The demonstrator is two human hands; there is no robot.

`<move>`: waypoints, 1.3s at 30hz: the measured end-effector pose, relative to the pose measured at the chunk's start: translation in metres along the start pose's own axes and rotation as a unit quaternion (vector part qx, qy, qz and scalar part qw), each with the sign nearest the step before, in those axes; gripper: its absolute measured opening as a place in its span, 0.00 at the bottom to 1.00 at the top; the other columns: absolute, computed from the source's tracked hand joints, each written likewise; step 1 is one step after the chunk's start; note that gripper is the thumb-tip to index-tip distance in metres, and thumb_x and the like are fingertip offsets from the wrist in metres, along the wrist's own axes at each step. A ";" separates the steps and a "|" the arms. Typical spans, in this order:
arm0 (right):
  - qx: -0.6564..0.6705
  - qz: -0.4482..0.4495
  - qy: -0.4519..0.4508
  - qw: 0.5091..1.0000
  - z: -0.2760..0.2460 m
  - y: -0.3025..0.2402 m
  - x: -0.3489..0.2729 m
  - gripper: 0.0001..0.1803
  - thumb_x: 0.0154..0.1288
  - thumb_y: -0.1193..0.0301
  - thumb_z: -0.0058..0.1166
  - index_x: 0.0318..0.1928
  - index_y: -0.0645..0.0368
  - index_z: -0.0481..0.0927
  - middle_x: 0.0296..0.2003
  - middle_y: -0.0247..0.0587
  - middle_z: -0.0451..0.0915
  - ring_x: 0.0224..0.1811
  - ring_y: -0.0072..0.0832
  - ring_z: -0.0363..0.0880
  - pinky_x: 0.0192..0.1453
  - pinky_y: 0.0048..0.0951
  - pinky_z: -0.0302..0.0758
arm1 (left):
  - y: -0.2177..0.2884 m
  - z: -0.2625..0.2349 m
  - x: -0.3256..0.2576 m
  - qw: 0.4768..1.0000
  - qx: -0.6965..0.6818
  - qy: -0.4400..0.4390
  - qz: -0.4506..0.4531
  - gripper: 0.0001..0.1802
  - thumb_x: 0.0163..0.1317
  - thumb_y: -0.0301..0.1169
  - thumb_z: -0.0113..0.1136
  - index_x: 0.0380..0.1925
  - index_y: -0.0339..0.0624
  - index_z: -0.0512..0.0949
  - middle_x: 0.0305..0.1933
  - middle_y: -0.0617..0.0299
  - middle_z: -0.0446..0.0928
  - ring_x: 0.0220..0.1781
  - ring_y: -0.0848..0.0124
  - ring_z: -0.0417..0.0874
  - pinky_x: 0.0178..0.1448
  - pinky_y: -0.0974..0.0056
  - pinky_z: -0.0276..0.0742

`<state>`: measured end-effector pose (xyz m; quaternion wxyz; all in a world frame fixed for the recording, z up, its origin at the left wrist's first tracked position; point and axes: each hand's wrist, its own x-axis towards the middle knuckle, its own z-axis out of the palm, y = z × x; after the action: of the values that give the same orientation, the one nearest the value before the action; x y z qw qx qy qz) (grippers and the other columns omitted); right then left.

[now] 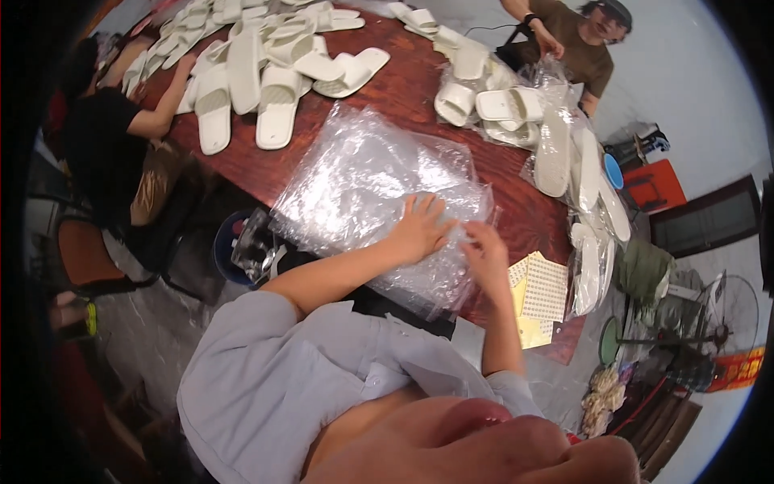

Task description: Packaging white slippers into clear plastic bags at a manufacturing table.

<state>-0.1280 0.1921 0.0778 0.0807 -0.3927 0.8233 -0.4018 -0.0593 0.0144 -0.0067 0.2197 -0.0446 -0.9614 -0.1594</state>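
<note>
A stack of clear plastic bags (379,173) lies at the near edge of the table, shiny and wrinkled. On top of it my left hand (421,229) rests flat with its fingers spread, pressing the film. Close beside it, my right hand (486,256) has its thumb and fingers pinched together at the right side of the stack, on the edge of a plastic bag. Just right of that hand lie sheets of small round stickers (545,288) on yellow backing. White slippers (278,109) are heaped beyond the bags, unwrapped.
Bagged white slippers (553,141) line the table's right side. One person (113,133) works at the left, another (576,44) at the far right. A blue bin (228,252) stands below the left table edge. A fan (720,329) stands at the right.
</note>
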 end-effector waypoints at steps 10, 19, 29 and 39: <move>0.191 0.153 0.080 0.966 -0.038 0.059 0.205 0.27 0.68 0.70 0.58 0.67 0.47 0.73 0.62 0.43 0.73 0.59 0.27 0.73 0.59 0.30 0.72 | 0.004 -0.002 -0.003 1.000 -0.018 -0.018 -0.012 0.25 0.63 0.46 0.59 0.60 0.59 0.75 0.63 0.45 0.66 0.72 0.45 0.59 0.69 0.30 0.51; 0.274 0.207 0.264 0.901 -0.042 0.198 0.345 0.27 0.69 0.69 0.57 0.68 0.54 0.71 0.57 0.42 0.78 0.48 0.32 0.80 0.53 0.36 0.76 | 0.007 -0.006 0.001 1.000 -0.018 0.009 0.010 0.25 0.64 0.45 0.59 0.61 0.58 0.74 0.66 0.45 0.65 0.72 0.44 0.59 0.69 0.32 0.51; 0.310 0.083 0.457 0.830 -0.052 0.143 0.298 0.11 0.63 0.80 0.60 0.45 0.69 0.85 0.41 0.44 0.86 0.39 0.29 0.82 0.45 0.29 0.78 | 0.010 -0.012 0.001 0.999 -0.026 -0.025 -0.011 0.24 0.64 0.44 0.58 0.61 0.57 0.75 0.66 0.44 0.65 0.73 0.43 0.59 0.70 0.32 0.50; 0.529 -0.009 0.242 0.813 -0.128 0.064 0.226 0.18 0.66 0.81 0.55 0.56 0.71 0.77 0.48 0.55 0.83 0.44 0.43 0.86 0.52 0.39 0.83 | 0.006 -0.010 0.005 1.000 0.000 -0.020 0.004 0.25 0.65 0.46 0.57 0.61 0.59 0.75 0.66 0.44 0.66 0.72 0.45 0.59 0.70 0.33 0.50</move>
<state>-0.3757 0.1315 0.1581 0.0699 -0.1869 0.4732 -0.8581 -0.0590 0.0168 0.0052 0.2007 -0.0513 -0.9655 -0.1578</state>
